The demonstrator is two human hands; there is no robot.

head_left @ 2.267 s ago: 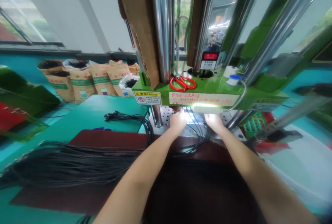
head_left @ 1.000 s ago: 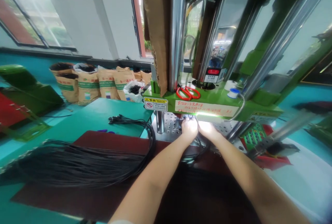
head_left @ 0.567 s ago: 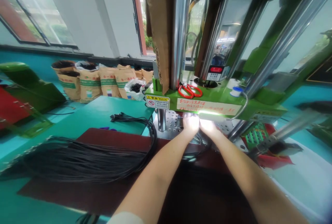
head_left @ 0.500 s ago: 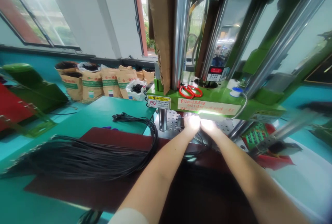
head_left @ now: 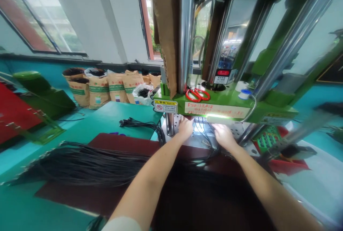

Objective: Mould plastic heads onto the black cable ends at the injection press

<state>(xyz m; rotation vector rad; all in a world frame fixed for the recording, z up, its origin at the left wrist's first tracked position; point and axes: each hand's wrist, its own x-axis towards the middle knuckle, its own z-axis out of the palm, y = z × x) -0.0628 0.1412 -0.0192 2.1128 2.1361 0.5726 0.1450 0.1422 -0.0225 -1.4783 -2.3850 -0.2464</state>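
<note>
I had black cables (head_left: 209,140) between my left hand (head_left: 185,128) and right hand (head_left: 224,135), whose grips I couldn't make out.

"WARNING" label (head_left: 165,106), green press (head_left: 222,99) (prohibition sign (head_left: 159,107) below).
</note>
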